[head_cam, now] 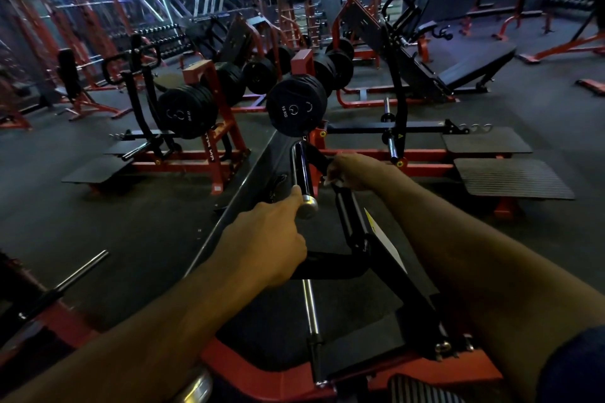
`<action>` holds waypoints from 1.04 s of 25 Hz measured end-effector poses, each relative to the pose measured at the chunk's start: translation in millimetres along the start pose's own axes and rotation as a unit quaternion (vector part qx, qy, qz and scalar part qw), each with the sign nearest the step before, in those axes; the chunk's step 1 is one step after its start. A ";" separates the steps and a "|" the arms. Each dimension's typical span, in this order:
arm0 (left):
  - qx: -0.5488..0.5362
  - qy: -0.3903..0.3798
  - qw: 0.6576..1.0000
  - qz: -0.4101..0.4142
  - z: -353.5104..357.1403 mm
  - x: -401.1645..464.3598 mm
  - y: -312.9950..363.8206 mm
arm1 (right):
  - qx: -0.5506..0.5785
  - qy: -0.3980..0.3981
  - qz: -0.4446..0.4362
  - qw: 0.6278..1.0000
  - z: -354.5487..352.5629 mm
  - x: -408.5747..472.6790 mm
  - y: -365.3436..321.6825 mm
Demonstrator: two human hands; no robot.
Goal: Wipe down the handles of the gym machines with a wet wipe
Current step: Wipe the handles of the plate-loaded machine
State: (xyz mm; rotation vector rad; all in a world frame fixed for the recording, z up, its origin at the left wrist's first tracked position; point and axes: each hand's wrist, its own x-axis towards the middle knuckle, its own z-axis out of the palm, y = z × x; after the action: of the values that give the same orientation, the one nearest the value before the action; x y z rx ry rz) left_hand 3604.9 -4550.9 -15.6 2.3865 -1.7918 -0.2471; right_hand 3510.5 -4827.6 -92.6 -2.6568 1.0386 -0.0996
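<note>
Two hands were busy on one gym machine. The right hand [352, 172] had its grip curled tight around a black handle bar [319, 159], and a bit of white wet wipe [334, 180] peeked out from under the fingers. The wipe was pressed against the bar, right where the bar bends away from the shiny dark handle [300, 170]. The left hand [266, 239] held the near end of that dark handle. Its thumb lay along the silver end cap [307, 206], and its other fingers were curled under, so I could not see them well.

It looked like the wiping step was going on now, with the left hand keeping the machine arm steady while the right hand rubbed. Next, I think the right hand would need to slide the wipe along the bar and over onto the dark handle. The left hand might have to let go so its spot could be cleaned too.

Just past the handle sat a stack of black weight plates [296, 106] marked 15 KG. Two ribbed black foot plates [510, 178] lay on the right. More red and black machines [209, 108] stood around on the dark floor [131, 222].
</note>
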 end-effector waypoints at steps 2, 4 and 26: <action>0.001 0.000 1.000 0.003 1.5 0.7 -0.1 | -0.006 0.018 -0.019 1.000 1.5 -5.6 4.3; -0.001 -0.001 1.000 -0.002 0.9 2.4 -0.3 | -0.006 0.030 -0.039 0.999 2.6 -11.0 7.3; -0.015 -0.019 1.000 -0.015 -5.5 -2.1 5.8 | 0.674 0.304 0.064 0.670 32.3 14.4 -50.6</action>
State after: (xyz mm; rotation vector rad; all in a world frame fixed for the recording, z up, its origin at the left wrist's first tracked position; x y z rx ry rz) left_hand 3600.1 -4550.4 -8.9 2.4048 -1.7567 -0.3215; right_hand 3559.6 -4794.2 -109.4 -1.1260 0.7410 -1.2389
